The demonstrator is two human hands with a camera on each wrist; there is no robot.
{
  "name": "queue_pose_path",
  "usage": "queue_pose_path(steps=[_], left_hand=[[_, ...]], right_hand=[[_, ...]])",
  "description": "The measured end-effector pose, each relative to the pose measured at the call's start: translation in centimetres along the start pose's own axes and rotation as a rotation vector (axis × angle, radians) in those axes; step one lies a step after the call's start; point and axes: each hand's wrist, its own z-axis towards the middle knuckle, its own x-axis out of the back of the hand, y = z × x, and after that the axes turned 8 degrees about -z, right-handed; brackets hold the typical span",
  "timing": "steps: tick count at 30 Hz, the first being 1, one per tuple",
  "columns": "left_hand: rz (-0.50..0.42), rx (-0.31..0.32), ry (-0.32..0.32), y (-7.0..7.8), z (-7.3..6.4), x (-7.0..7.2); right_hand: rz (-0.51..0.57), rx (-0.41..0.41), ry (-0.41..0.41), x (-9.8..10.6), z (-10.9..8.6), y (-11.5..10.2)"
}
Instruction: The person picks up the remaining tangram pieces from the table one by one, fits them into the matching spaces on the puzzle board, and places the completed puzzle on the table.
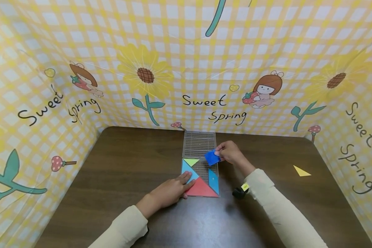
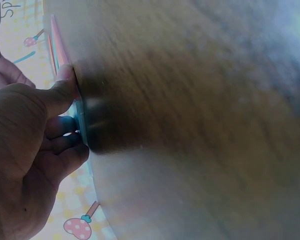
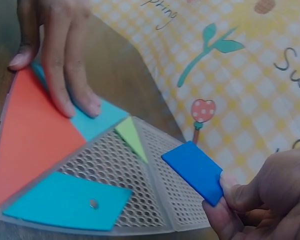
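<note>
Presently, right hand pinches dark blue piece above open case near far edge of surface; left hand, fingers extended, rests on light-blue triangle and red triangle.

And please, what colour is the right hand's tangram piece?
The tangram piece is blue, clearest in the right wrist view.

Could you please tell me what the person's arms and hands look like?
The left hand and right hand are ungloved. Cream sleeves stop short of both; a small black object with a yellow label shows beside the right cuff.
</note>
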Motion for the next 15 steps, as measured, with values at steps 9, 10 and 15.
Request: queue_pose_path(steps=[9,10,15], left_hand=[[-0.001,0.010,-0.002,0.0,0.2,0.1],[0.005,0.009,-0.003,0.0,0.2,0.1],[0.032,-0.003,-0.015,-0.1,0.1,0.0]], right_hand=[[-0.104,0.028,-0.018,-2.3,0.5,-0.6],[-0.115,0.032,-0.017,-2.6,0.5,-0.7],[-0.171,0.047,-0.023,-3.8,0.7,-0.9]])
